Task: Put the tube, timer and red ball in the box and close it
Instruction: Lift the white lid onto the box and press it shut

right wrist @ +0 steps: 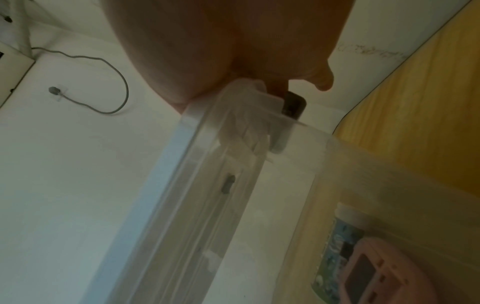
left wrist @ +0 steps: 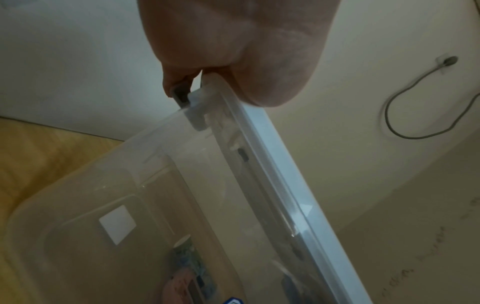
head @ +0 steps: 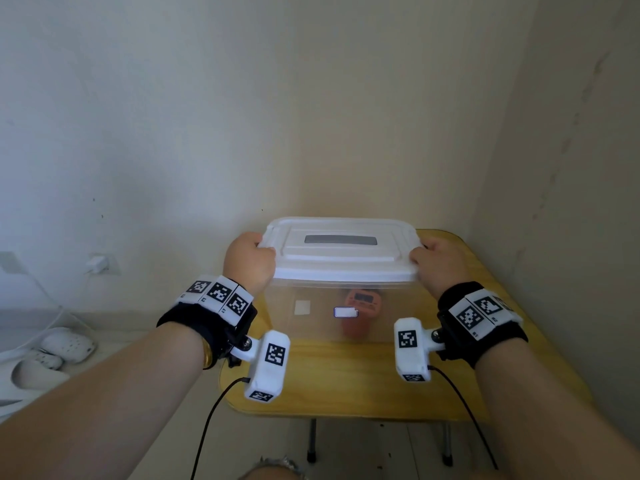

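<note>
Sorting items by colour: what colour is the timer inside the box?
Orange, seen through the clear box wall; the timer shows best in the head view.

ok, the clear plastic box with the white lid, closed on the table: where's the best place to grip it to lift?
Probably the two short ends of the clear plastic box, under the overhanging rim of the white lid, one hand from each side. The grey latch sits at each end. The left hand and right hand already hold there. The long walls look smooth, offering no ledge.
</note>
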`<action>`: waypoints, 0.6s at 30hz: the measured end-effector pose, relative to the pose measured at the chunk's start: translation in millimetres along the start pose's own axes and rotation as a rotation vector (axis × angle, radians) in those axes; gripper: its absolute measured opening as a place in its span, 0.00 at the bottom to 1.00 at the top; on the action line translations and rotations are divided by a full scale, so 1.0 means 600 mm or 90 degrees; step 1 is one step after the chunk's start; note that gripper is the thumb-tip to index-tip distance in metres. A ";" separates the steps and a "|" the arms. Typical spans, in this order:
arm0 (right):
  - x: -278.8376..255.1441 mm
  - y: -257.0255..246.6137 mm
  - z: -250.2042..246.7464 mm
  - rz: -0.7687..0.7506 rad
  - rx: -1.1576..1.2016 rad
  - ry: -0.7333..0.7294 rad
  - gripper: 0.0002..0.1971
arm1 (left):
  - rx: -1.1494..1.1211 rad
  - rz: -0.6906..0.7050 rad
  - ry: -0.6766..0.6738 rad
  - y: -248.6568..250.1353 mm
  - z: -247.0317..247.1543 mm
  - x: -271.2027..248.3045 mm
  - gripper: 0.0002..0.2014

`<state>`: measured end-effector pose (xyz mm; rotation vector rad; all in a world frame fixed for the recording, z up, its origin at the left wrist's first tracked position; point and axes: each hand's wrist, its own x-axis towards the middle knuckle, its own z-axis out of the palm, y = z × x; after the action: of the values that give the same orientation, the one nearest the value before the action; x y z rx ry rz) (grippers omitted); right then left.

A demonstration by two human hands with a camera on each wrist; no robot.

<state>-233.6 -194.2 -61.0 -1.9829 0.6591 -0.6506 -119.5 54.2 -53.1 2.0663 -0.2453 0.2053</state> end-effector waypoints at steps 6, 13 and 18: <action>-0.014 -0.001 -0.003 -0.015 -0.013 -0.006 0.10 | -0.019 -0.001 0.000 -0.003 -0.004 -0.010 0.23; -0.024 -0.001 -0.010 -0.029 -0.017 -0.024 0.10 | 0.070 -0.004 -0.058 -0.002 -0.015 -0.007 0.06; -0.028 0.002 -0.007 -0.028 -0.029 -0.022 0.13 | 0.178 0.028 -0.079 -0.004 -0.019 -0.010 0.19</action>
<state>-248.7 -185.7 -63.5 -2.0512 0.6171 -0.6316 -125.1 65.6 -50.9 2.3564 -0.3551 0.1454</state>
